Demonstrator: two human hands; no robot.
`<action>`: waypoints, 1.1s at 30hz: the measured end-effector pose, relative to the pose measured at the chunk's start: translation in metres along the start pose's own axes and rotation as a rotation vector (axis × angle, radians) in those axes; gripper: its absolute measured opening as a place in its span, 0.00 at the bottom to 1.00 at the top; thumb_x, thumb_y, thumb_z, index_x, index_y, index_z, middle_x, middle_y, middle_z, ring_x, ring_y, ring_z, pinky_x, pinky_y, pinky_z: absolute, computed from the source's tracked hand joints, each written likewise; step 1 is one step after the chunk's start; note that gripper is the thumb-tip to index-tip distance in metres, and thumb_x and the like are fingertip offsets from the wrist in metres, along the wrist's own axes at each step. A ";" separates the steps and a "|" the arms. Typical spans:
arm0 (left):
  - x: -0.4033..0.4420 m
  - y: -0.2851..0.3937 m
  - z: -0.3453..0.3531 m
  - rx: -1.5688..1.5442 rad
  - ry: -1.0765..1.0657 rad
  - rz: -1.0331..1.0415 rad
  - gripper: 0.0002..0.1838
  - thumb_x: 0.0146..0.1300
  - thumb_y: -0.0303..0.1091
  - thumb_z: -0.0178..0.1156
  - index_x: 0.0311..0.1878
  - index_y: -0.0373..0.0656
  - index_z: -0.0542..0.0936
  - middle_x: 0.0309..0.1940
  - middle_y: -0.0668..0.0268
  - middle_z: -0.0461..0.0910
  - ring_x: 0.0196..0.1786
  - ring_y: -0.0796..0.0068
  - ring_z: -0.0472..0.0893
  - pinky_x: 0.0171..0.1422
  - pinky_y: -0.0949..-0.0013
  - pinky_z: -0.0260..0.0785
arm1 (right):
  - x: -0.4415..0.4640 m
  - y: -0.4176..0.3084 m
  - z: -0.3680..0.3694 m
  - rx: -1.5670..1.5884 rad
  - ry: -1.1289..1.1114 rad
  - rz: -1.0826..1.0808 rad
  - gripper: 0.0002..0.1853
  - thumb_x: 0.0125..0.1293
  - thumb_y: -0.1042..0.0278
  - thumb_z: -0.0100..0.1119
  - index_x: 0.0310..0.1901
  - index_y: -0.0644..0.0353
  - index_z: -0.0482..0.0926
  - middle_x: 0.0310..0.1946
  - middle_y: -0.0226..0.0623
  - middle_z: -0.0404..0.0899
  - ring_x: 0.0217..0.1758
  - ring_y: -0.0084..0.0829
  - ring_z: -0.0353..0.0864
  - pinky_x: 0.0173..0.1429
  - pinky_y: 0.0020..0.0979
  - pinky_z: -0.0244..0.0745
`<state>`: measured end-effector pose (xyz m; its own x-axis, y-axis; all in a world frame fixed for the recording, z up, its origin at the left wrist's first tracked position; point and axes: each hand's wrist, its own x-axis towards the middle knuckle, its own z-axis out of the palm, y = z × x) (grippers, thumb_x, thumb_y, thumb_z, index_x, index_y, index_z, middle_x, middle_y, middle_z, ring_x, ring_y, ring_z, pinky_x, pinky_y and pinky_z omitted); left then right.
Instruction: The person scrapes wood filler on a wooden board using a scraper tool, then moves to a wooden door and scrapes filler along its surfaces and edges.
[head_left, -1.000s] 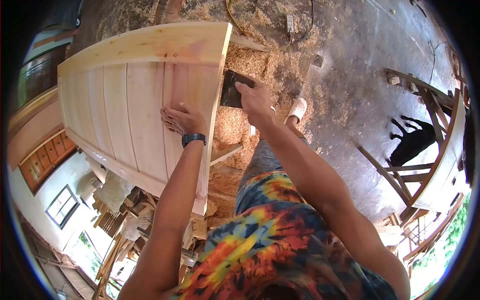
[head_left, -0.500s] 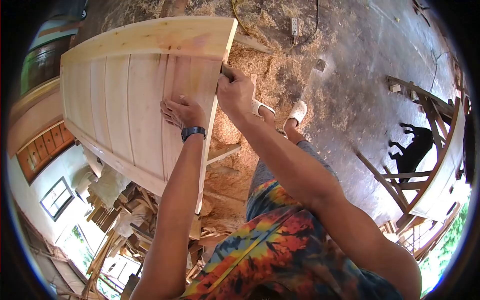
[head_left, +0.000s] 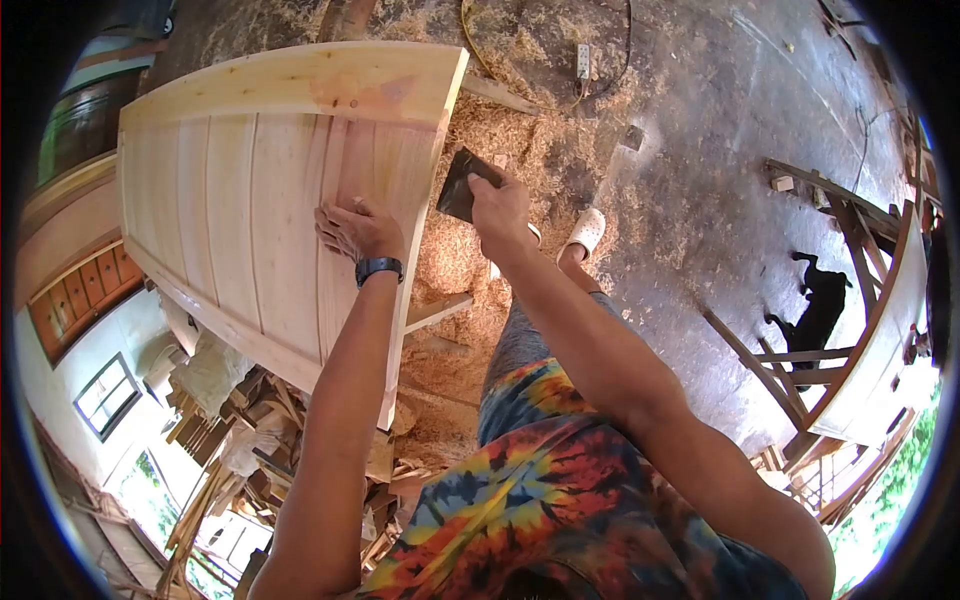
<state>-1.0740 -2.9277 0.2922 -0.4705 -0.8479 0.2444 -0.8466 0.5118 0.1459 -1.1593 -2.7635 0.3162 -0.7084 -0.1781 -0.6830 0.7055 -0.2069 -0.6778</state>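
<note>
A pale wooden panel door (head_left: 285, 180) with grooved boards and a smooth frame lies to the left, its near edge facing me. My left hand (head_left: 358, 235), with a dark watch at the wrist, rests flat on the grooved boards, fingers spread. Just off the door's edge, my right hand (head_left: 502, 212) grips a dark, flat sheet of sandpaper (head_left: 457, 186) between thumb and fingers. The sheet is apart from the wood, its broad face showing.
Wood shavings (head_left: 455, 265) cover the floor below the door. A power strip (head_left: 583, 62) with a cord lies farther ahead. At the right, a black dog (head_left: 822, 305) lies beside a wooden trestle (head_left: 828, 375). Scrap wood (head_left: 265, 440) is piled at the lower left.
My right hand has come away from the door's edge toward the right, and the sandpaper now shows in full. My left hand stays on the boards.
</note>
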 end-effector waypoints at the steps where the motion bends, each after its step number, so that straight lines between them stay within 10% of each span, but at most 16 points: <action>1: 0.000 0.000 -0.001 0.004 0.002 0.000 0.30 0.71 0.44 0.51 0.70 0.36 0.65 0.72 0.45 0.63 0.74 0.42 0.61 0.77 0.40 0.50 | 0.001 -0.005 0.001 0.046 0.065 0.120 0.17 0.67 0.73 0.59 0.55 0.70 0.83 0.36 0.38 0.85 0.36 0.27 0.82 0.42 0.31 0.77; 33: 0.001 0.002 -0.001 0.012 0.002 -0.001 0.26 0.71 0.40 0.51 0.68 0.39 0.65 0.72 0.45 0.62 0.75 0.44 0.60 0.77 0.41 0.50 | 0.022 -0.007 0.020 -0.066 0.004 -0.005 0.16 0.68 0.77 0.58 0.55 0.70 0.83 0.39 0.37 0.85 0.37 0.25 0.80 0.44 0.28 0.76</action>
<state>-1.0758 -2.9274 0.2938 -0.4690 -0.8481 0.2466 -0.8500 0.5093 0.1346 -1.1798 -2.7847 0.3114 -0.7122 -0.1729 -0.6804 0.7016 -0.1439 -0.6979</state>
